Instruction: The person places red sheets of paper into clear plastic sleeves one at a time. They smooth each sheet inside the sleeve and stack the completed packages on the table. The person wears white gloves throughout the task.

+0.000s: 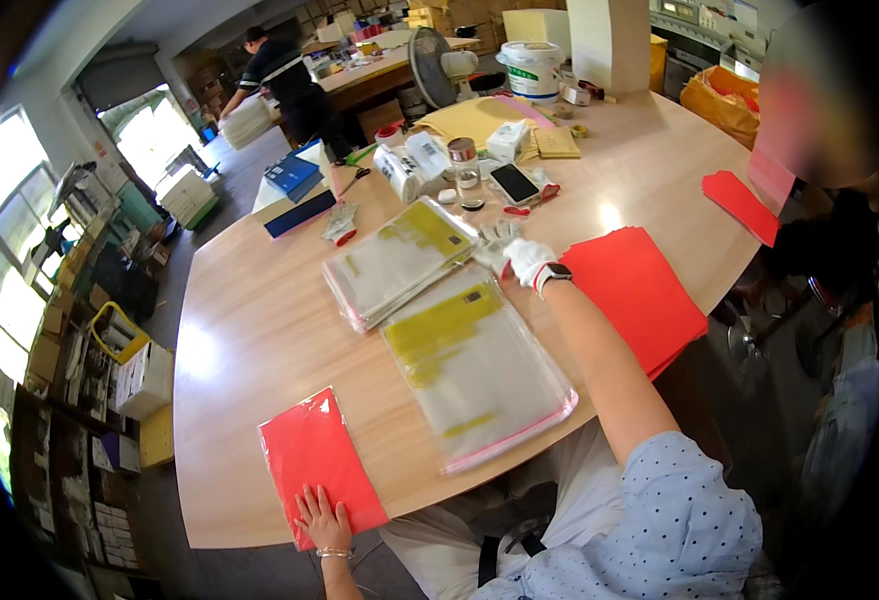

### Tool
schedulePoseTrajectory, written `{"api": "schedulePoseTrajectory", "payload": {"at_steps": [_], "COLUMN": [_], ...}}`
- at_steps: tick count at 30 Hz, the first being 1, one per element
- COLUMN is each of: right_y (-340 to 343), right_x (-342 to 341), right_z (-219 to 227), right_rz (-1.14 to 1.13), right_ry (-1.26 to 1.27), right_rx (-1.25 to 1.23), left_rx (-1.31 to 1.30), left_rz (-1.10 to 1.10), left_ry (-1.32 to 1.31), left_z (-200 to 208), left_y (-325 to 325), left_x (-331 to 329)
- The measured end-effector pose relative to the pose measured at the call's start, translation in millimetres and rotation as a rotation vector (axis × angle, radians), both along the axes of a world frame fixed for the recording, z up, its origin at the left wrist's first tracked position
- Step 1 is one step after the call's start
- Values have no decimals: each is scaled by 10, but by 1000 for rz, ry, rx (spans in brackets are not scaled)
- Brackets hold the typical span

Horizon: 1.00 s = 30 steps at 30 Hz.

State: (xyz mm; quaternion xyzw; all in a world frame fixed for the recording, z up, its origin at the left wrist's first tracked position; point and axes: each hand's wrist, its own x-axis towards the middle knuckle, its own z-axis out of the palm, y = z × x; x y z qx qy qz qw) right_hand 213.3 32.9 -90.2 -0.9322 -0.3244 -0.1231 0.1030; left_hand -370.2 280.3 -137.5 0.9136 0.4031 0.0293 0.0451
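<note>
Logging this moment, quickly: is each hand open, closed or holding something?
Left hand: open, resting flat on the red packet.
Right hand: gloved, beside the clear bags; open or closed cannot be told.

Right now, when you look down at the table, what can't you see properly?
In the head view:
- Under the left hand: its palm and fingers hide part of the red packet.
- The right hand: its glove hides the skin, and blur hides whether its fingers hold anything.
- The red stack: the right forearm covers part of its left edge.
</note>
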Motion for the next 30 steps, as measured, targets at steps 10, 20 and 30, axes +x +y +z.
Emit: {"api": "schedulePoseTrajectory", "payload": {"at_steps": [10,20,30], "right_y": [-2145,-2676,-2919], "right_x": [-1550,-2139,-2382], "right_z": [709,201,402], "right_rz": [88,145,219], "right_ry": [314,-9,-225], "right_rx": [577,109,90], "left_rx": [71,395,-337], "left_rz": [16,-196,-703], "left_ry": [84,-362,-606], "left_z": [-137,102,527], "left_y": [25,-194,-1483], "left_x": [-102,39,1343]}}
